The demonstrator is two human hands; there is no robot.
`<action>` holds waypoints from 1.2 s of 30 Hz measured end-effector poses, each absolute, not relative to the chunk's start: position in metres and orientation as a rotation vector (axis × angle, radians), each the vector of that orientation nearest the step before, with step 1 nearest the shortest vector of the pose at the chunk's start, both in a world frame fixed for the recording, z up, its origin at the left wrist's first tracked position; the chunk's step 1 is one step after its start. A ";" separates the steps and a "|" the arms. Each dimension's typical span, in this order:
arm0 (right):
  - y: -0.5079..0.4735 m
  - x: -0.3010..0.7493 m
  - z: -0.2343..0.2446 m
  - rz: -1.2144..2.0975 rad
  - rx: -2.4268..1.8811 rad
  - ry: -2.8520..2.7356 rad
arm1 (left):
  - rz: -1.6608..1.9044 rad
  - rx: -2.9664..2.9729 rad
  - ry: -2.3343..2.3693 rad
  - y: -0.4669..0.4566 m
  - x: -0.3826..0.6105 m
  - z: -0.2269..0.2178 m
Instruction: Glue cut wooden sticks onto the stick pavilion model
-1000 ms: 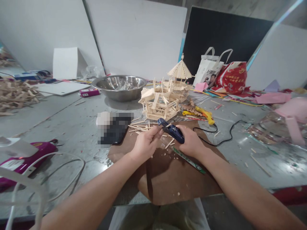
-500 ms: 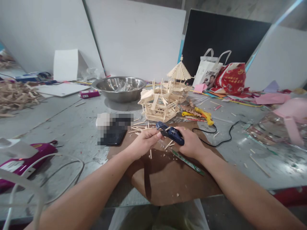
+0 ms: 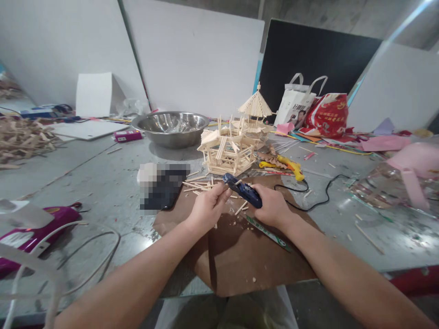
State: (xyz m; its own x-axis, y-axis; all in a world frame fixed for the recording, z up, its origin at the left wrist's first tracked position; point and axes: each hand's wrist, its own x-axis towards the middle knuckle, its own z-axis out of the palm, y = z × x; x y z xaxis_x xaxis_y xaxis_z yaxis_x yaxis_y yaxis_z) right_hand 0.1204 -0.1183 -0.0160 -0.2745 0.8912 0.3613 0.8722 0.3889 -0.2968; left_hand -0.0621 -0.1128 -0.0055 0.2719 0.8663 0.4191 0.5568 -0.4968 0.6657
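Note:
My right hand (image 3: 273, 204) is wrapped round the handles of dark blue cutters (image 3: 249, 194), whose head points left. A short pale wooden stick (image 3: 238, 182) shows at the jaws. My left hand (image 3: 207, 206) is closed in a pinch beside the cutter head, with fingertips pressed together on a thin wooden stick mostly hidden by the fingers. Beneath both hands lies a brown sheet (image 3: 254, 260) with cut sticks (image 3: 199, 185) and crumbs on it. A green ruler (image 3: 269, 234) rests under the right wrist. Just behind stands a stick-built pavilion model (image 3: 228, 153).
A steel basin (image 3: 171, 130) stands behind, left of the models. A dark phone (image 3: 166, 187), partly pixelated, lies left of my hands. A yellow glue gun (image 3: 291, 168) with a black cord (image 3: 325, 201) is at right, near a clear jug (image 3: 377, 183). White cables (image 3: 115, 233) loop at left.
My left hand has turned slightly and its fingertips have drawn a little left of the cutter head. The cutters stay in my right hand. The view has shifted slightly.

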 end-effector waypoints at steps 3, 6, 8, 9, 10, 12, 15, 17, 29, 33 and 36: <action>-0.115 0.121 -0.019 0.064 -1.458 -2.189 | 1.076 2.142 1.192 -0.113 -0.063 -0.003; -0.113 0.123 -0.020 0.064 -1.431 -2.194 | 1.055 2.052 1.008 -0.112 -0.064 0.001; -0.114 0.124 -0.020 0.066 -1.418 -2.199 | 1.035 1.986 0.929 -0.111 -0.064 0.003; -0.114 0.124 -0.019 0.071 -1.408 -2.205 | 1.016 1.947 0.913 -0.112 -0.065 0.004; -0.115 0.125 -0.019 0.079 -1.396 -2.210 | 0.993 1.902 0.909 -0.112 -0.065 0.005; -0.115 0.125 -0.018 0.096 -1.378 -2.217 | 0.934 1.792 0.908 -0.113 -0.066 0.005; -0.116 0.125 -0.018 0.098 -1.371 -2.226 | 0.853 1.627 0.851 -0.113 -0.067 0.004; -0.116 0.125 -0.018 0.084 -1.373 -2.233 | 0.811 1.556 0.804 -0.112 -0.068 0.004; -0.120 0.120 -0.014 0.039 -1.566 -2.213 | 1.044 2.082 1.165 -0.112 -0.063 0.000; -0.117 0.120 -0.016 0.059 -1.527 -2.195 | 1.067 2.126 1.245 -0.112 -0.064 -0.001; -0.116 0.122 -0.017 0.094 -1.481 -2.212 | 1.040 2.058 1.109 -0.112 -0.064 0.003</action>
State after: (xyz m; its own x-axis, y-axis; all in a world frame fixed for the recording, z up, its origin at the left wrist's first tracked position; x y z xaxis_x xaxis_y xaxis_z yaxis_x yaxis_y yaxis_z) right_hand 0.1220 -0.1158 -0.0165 -0.3043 0.8879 0.3450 0.8555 0.4140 -0.3109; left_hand -0.0643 -0.1117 0.0028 0.3520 0.8636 0.3609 0.4160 -0.4898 0.7662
